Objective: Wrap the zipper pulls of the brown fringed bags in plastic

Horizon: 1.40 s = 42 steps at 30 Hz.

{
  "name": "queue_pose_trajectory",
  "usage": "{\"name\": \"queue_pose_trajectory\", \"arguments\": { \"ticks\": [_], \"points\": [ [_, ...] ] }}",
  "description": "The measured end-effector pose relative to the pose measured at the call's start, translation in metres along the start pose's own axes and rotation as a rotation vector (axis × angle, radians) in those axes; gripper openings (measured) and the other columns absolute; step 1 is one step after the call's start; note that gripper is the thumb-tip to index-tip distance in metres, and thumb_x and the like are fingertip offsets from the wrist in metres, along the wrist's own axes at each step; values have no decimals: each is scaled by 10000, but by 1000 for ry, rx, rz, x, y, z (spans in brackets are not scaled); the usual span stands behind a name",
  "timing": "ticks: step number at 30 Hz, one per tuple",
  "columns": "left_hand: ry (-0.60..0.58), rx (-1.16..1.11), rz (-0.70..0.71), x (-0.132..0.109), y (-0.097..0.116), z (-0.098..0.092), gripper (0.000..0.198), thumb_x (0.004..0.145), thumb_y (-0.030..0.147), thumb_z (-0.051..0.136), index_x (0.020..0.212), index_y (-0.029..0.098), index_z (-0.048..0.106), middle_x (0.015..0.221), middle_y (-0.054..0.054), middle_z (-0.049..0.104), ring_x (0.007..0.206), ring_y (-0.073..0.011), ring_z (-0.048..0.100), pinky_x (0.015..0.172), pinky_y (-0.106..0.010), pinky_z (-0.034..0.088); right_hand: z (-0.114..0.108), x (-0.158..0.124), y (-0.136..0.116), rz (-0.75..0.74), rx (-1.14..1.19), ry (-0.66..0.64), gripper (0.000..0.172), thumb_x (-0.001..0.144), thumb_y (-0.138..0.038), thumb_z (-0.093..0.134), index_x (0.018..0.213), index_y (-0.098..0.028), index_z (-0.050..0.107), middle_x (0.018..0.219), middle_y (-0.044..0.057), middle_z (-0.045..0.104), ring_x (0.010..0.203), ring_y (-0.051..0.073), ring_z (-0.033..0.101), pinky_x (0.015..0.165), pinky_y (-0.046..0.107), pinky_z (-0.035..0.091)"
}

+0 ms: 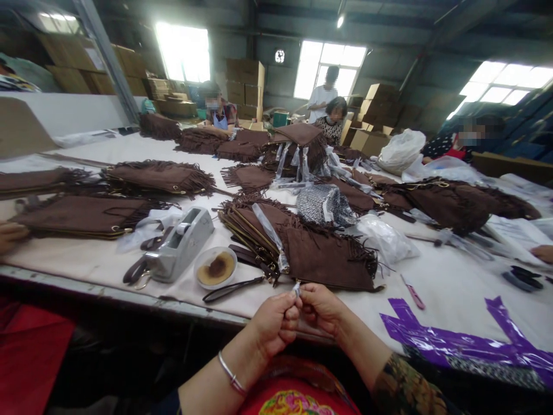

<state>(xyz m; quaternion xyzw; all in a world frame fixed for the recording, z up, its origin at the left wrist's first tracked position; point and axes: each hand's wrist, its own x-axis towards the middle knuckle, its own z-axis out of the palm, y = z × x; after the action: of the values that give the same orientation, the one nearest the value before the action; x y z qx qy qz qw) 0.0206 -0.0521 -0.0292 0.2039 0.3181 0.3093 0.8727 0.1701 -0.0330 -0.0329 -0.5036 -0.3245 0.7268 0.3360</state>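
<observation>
My left hand (276, 323) and my right hand (322, 308) meet at the table's front edge, fingers pinched together. Between their fingertips is a small pale piece, like a scrap of thin wrapping (297, 289), at the near edge of a brown fringed pouch (328, 256). Whether it is fixed to the pouch's zipper end I cannot tell. Left of that pouch lies a fanned stack of similar pouches (254, 225) with gold zippers. A plastic-wrapped strip (270, 230) rests across them. A dark wrist strap (233, 288) lies to the left of my hands.
A grey tape dispenser (181, 245) and a bowl with a brown-stained pad (216, 268) stand on the left. A pink-handled cutter (413, 293) and purple tape (453, 334) lie right. More pouches (158, 177) cover the table; co-workers (218, 109) sit beyond.
</observation>
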Motion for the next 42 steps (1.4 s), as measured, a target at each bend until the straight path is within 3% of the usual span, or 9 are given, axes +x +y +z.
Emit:
{"name": "queue_pose_trajectory", "arguments": {
  "ticks": [8, 13, 17, 23, 29, 32, 35, 38, 42],
  "points": [
    [399, 934, 590, 1, -12, 9, 315, 909, 341, 467, 642, 185, 529, 595, -16, 543, 578, -132, 482, 569, -253, 341, 12, 3, 9, 19, 138, 200, 436, 522, -372, 855, 651, -180, 485, 420, -110, 381, 357, 23, 268, 358, 163, 153],
    [437, 1180, 733, -1, -16, -3, 265, 937, 288, 426, 734, 208, 576, 703, -49, 609, 653, -175, 536, 638, -292, 354, 17, -14, 14, -68, 406, 89, 308, 625, -340, 813, 786, -176, 608, 712, -7, 649, 618, 116, 583, 567, 233, 467],
    [434, 1233, 785, -2, -13, -3, 260, 942, 273, 413, 765, 211, 593, 725, -61, 615, 682, -189, 547, 675, -301, 370, 22, -19, 15, -119, 477, 76, 250, 673, -324, 806, 810, -183, 651, 799, 7, 679, 734, 138, 612, 696, 259, 498],
    [362, 959, 648, -4, -4, 6, 285, 913, 303, 461, 666, 187, 544, 636, -20, 550, 614, -145, 484, 606, -263, 353, 29, -14, 15, -190, 533, 68, 223, 687, -270, 812, 833, -156, 687, 777, 6, 695, 719, 117, 617, 688, 215, 491],
    [98, 127, 177, -3, 1, 13, 267, 847, 419, 573, 759, 190, 467, 516, 84, 369, 388, -44, 180, 372, -165, 133, 30, -7, 17, -127, 650, -15, 260, 719, -289, 783, 929, -164, 694, 625, -21, 673, 528, 131, 597, 519, 248, 472],
    [-17, -177, 7, -5, 4, 13, 204, 862, 323, 567, 776, 163, 474, 498, 101, 321, 379, -16, 117, 362, -122, 99, 33, -3, 20, -138, 767, -7, 217, 713, -252, 792, 889, -162, 703, 655, -16, 689, 791, 151, 681, 712, 245, 526],
    [-86, -345, -97, -5, 5, 13, 164, 892, 249, 514, 772, 148, 466, 503, 108, 289, 369, -2, 115, 364, -94, 105, 35, -2, 19, -145, 806, -125, 184, 719, -259, 793, 851, -166, 704, 863, 21, 737, 1031, 150, 647, 863, 226, 499],
    [-55, -209, -79, -5, 5, 14, 197, 919, 306, 462, 788, 159, 475, 497, 104, 292, 351, -15, 153, 357, -107, 149, 37, -2, 16, -148, 777, -208, 147, 754, -258, 766, 852, -167, 705, 988, 38, 735, 1065, 139, 631, 918, 228, 479],
    [123, 552, 182, -25, 17, 14, 397, 880, 540, 474, 752, 174, 563, 594, -18, 540, 494, -131, 505, 465, -231, 424, 33, 0, 15, -227, 782, -200, 84, 772, -237, 746, 776, -170, 695, 956, 33, 742, 1050, 176, 643, 978, 312, 460]
  ]
}}
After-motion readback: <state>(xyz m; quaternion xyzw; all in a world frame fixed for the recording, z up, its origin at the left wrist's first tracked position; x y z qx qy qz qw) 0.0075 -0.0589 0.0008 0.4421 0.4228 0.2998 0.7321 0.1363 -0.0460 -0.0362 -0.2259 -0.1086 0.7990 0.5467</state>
